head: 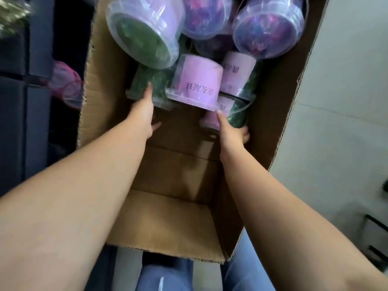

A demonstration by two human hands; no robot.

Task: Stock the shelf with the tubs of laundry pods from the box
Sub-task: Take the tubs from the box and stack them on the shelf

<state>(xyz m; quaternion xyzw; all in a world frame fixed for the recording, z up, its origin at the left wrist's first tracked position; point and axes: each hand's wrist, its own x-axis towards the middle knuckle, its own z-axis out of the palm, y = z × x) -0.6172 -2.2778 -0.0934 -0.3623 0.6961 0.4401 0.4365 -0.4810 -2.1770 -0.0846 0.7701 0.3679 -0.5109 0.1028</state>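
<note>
Pink tub (pixel 197 80) may tumble in the box (pixel 100 114): left grip (pixel 144 110), released, touches green tub (pixel 159 82); right grip (pixel 233 131) grasps low tub (pixel 236 117) beneath.

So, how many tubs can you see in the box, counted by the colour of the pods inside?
Tubs with green pods: 4
Tubs with purple pods: 3
Tub showing only its pink label: 1
Total: 8 in view; others may lie hidden beneath.
</note>
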